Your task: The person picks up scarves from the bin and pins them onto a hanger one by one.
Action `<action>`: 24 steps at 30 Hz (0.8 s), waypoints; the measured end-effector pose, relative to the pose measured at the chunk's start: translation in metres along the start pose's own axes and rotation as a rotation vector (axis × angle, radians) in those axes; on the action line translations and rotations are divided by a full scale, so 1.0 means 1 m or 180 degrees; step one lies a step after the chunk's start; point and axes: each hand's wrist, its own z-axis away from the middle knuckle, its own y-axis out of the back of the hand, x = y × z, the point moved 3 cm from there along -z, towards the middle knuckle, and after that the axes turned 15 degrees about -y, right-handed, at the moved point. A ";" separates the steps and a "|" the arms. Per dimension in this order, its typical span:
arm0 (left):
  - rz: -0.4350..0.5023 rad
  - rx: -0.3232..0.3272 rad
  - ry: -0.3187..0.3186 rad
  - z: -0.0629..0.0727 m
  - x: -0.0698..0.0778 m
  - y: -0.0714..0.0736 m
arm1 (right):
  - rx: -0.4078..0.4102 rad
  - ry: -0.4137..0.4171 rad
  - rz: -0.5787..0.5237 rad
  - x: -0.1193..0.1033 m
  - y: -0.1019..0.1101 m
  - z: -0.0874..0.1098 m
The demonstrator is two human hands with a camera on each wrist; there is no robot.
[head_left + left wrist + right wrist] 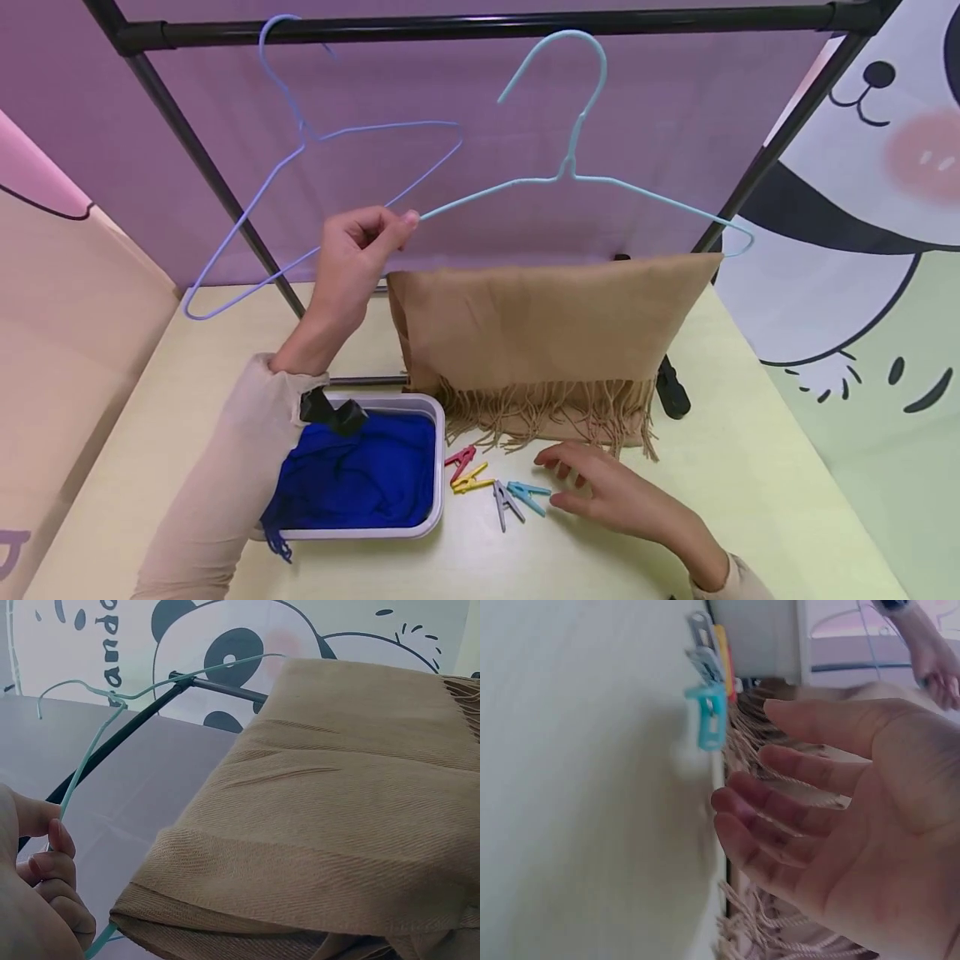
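My left hand (352, 267) pinches the left corner of a light teal hanger (572, 165) between thumb and fingers. Over the hanger's lower bar drapes a tan fringed scarf (540, 325), its fringe hanging down to the tabletop. The hanger's hook appears in front of the rack bar, not looped over it. My right hand (615, 496) hovers low over the table with fingers loosely bent, holding nothing. Just left of its fingertips lies a light blue clothespin (528, 493), beside a grey clothespin (507, 506), a yellow clothespin (471, 481) and a red clothespin (461, 460).
A black rack bar (450, 27) spans the top, with a purple-blue hanger (303, 129) hooked on it at left. Below my left forearm stands a white basin (439, 467) holding blue fringed cloth (375, 471), partly spilling over its front-left rim. Panda drawings cover the right wall.
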 end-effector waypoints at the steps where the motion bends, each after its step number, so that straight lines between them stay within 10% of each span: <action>1: -0.0009 -0.0010 0.0006 0.001 0.000 0.000 | -0.0002 -0.0003 0.0050 0.000 -0.003 0.000; 24: 0.0055 -0.0124 0.0076 0.004 -0.015 -0.009 | 0.0555 -0.0192 0.0755 -0.004 -0.032 -0.002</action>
